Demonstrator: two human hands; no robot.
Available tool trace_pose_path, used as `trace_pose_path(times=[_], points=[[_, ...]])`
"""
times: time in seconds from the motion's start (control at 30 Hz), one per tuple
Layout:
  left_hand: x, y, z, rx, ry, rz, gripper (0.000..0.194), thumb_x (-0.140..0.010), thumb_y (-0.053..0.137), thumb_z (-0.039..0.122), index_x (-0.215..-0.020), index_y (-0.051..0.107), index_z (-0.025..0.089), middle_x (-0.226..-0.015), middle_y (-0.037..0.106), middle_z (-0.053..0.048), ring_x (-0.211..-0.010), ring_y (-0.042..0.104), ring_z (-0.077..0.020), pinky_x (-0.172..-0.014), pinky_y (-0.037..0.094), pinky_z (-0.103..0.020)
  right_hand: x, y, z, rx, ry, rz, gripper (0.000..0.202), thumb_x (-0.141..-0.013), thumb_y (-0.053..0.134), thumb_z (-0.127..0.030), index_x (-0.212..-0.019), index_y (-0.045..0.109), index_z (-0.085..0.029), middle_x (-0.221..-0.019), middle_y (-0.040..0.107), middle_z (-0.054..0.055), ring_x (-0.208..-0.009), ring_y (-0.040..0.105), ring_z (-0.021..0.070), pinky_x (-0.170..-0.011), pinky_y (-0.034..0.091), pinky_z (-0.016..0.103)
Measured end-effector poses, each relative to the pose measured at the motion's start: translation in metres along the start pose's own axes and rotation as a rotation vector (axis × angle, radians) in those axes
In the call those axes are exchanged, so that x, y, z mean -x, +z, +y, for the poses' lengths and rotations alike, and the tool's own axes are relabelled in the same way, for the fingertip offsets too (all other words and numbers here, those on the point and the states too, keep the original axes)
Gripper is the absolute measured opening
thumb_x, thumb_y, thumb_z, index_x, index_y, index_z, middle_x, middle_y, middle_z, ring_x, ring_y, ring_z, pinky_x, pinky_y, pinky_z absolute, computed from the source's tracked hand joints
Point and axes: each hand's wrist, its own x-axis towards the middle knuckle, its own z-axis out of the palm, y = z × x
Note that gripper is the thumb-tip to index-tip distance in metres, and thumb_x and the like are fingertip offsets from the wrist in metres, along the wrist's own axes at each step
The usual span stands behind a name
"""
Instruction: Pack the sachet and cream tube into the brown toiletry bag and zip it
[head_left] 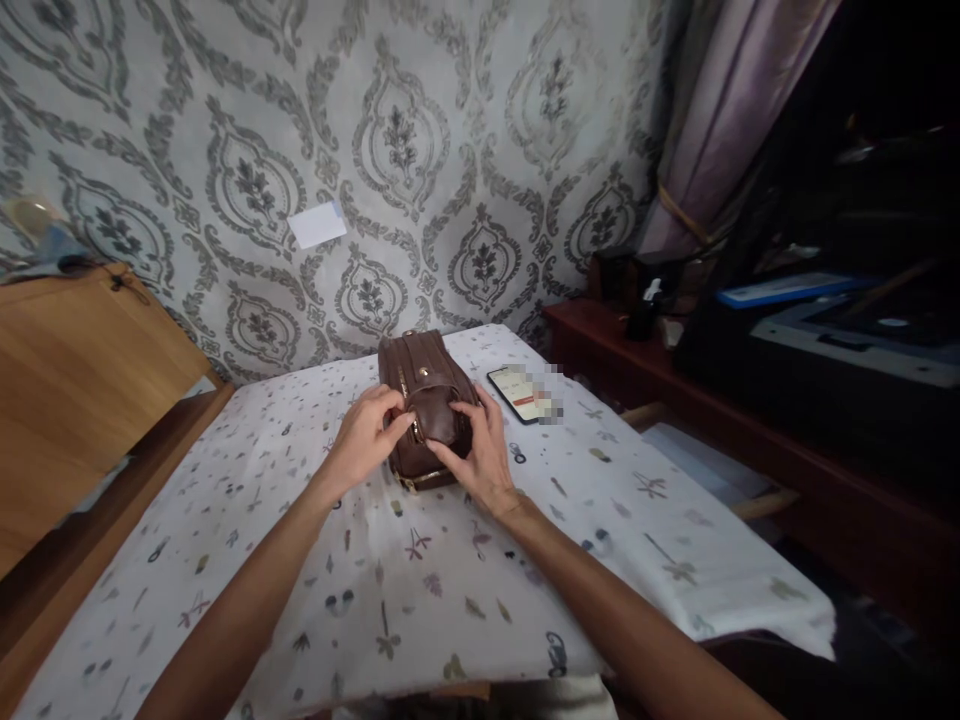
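Observation:
A brown leather bag (433, 412) with gold zips and a gold stud lies on the cloth-covered table. At the left edge of its front pocket, my left hand (367, 432) has thumb and fingers closed at the zip (417, 428); the zip pull itself is hidden. My right hand (484, 450) grips the pocket's right side, its thumb low on the leather and its index finger higher up. Another gold zip (420, 479) runs along the bag's near end.
To the right of the bag lies a phone (525, 393) with its screen lit. A patterned white cloth (420, 600) covers the table. Wooden furniture (90, 380) stands at left, and a dark red desk (600, 345) with several items borders the right. Patterned wallpaper is behind.

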Motion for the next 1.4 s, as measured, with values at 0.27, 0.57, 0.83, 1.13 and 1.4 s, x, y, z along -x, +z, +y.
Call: trace_pose_path(times=[0.27, 0.57, 0.83, 1.13, 1.4], points=[[-0.015, 0.008, 0.022, -0.142, 0.080, 0.108, 0.028, -0.080, 0.058, 0.009, -0.106, 0.056, 0.021, -0.101, 0.062, -0.005, -0.101, 0.052, -0.0242, -0.088, 0.042, -0.037, 0.004, -0.010, 0.010, -0.049, 0.060, 0.000, 0.057, -0.086, 0.065, -0.056, -0.128, 0.048, -0.021, -0.145, 0.042, 0.019, -0.142, 0.040, 0.0343, -0.113, 0.039, 0.058], [-0.047, 0.028, 0.042, -0.285, 0.182, -0.080, 0.006, -0.090, 0.058, 0.019, -0.093, 0.063, 0.019, -0.100, 0.065, -0.008, -0.100, 0.059, -0.0272, -0.084, 0.046, -0.037, 0.005, -0.009, 0.012, -0.043, 0.053, -0.004, 0.062, -0.087, 0.065, -0.059, -0.131, 0.047, -0.020, -0.142, 0.045, 0.020, -0.139, 0.044, 0.0324, -0.112, 0.042, 0.054], [-0.053, 0.029, 0.031, -0.155, 0.085, -0.032, 0.008, -0.090, 0.059, 0.023, -0.085, 0.064, 0.019, -0.081, 0.067, -0.005, -0.081, 0.062, -0.0227, -0.077, 0.045, -0.033, 0.003, -0.010, 0.016, -0.050, 0.045, -0.024, 0.063, -0.083, 0.069, -0.059, -0.130, 0.048, -0.021, -0.142, 0.049, 0.018, -0.137, 0.047, 0.0329, -0.112, 0.043, 0.055], [-0.055, 0.028, 0.029, -0.064, 0.047, -0.044, 0.010, -0.089, 0.058, 0.023, -0.083, 0.063, 0.017, -0.081, 0.067, -0.005, -0.081, 0.062, -0.0214, -0.079, 0.046, -0.033, 0.001, -0.007, 0.019, -0.033, 0.018, 0.018, 0.060, -0.084, 0.066, -0.063, -0.126, 0.051, -0.022, -0.133, 0.057, 0.016, -0.127, 0.056, 0.0317, -0.105, 0.049, 0.052], [-0.052, 0.028, 0.033, -0.087, 0.058, -0.030, 0.010, -0.089, 0.057, 0.021, -0.082, 0.062, 0.017, -0.085, 0.067, -0.005, -0.081, 0.061, -0.0212, -0.078, 0.046, -0.033, -0.002, -0.005, 0.019, -0.047, -0.025, 0.072, 0.065, -0.081, 0.064, -0.070, -0.123, 0.054, -0.021, -0.125, 0.062, 0.016, -0.119, 0.060, 0.0319, -0.099, 0.052, 0.051]])
